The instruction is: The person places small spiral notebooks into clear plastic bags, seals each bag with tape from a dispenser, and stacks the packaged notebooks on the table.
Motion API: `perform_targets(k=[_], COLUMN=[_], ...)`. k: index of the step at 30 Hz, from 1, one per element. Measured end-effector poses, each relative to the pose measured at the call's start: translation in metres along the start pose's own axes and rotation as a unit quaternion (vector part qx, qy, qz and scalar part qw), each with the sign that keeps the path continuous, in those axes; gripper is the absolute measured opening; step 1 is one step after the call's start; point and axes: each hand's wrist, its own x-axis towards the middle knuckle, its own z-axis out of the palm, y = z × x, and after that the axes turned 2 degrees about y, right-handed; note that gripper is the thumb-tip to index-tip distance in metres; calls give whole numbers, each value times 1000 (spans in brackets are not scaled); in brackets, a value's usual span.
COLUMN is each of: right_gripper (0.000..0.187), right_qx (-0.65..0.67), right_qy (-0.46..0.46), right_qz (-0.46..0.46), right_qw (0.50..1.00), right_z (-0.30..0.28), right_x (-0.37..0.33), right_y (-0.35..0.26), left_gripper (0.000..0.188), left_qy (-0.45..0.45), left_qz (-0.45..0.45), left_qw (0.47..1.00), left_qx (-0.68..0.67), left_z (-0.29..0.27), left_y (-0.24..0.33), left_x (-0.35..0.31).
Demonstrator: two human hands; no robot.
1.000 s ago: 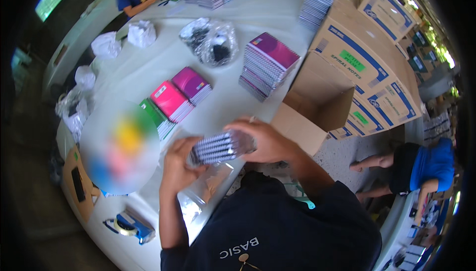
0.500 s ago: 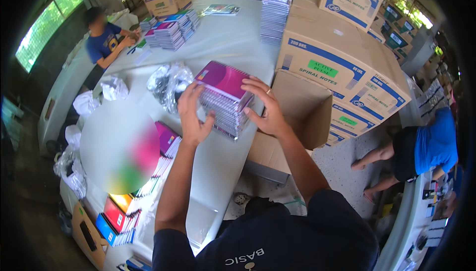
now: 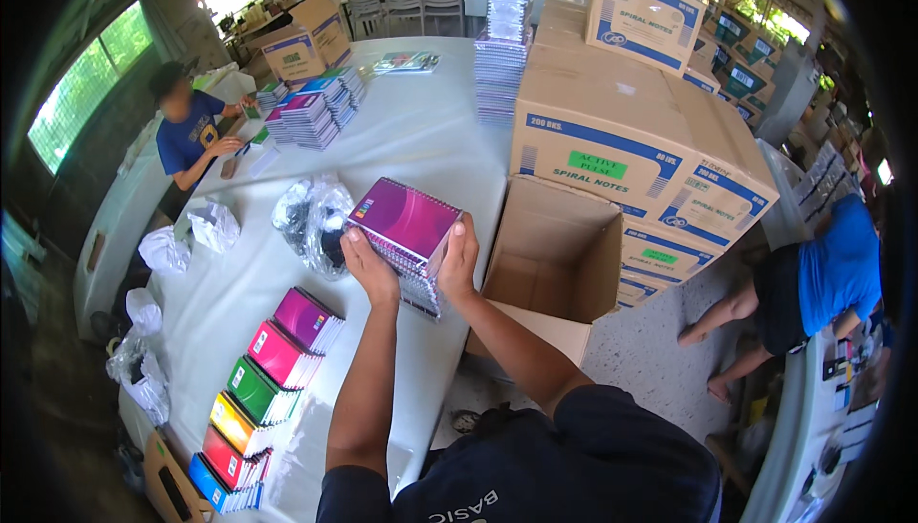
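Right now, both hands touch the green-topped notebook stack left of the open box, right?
No: the head view shows a purple top, not green. The left hand and right hand do touch the notebook stack left of the open box.

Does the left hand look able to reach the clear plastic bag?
Probably yes: the clear plastic bag lies close beside the left hand, nothing visible between, though that hand is busy holding the purple notebook stack.

You have one near open carton (image 3: 566, 236); left of it, one tall purple spiral-notebook stack (image 3: 407, 227) and, farther left, six shorter spiral-notebook stacks (image 3: 256, 389).
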Motion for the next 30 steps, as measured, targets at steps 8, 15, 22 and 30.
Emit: perform_targets(k=[8,15,22,30], right_gripper=[39,50,60,23], right_qx=[17,8,378,492], right_qy=[-21,63,-493,-388], right_qz=[6,-124,12,-82], right_qw=[1000,990,784,775], right_z=[-10,-34,-37,15], right_x=[6,-19,-82,-109], right_y=[12,-57,-234,-266], left_gripper=[43,35,39,58], left_qy=[-46,66,15,-46], left_qz=[-21,-127,-24,89], left_qw=[998,977,946,814], left_qx=[40,155,322,572], left_z=[-26,-123,-172,-179], left_y=[-6,-31,-26,-41], left_x=[4,-39,-88,-52])
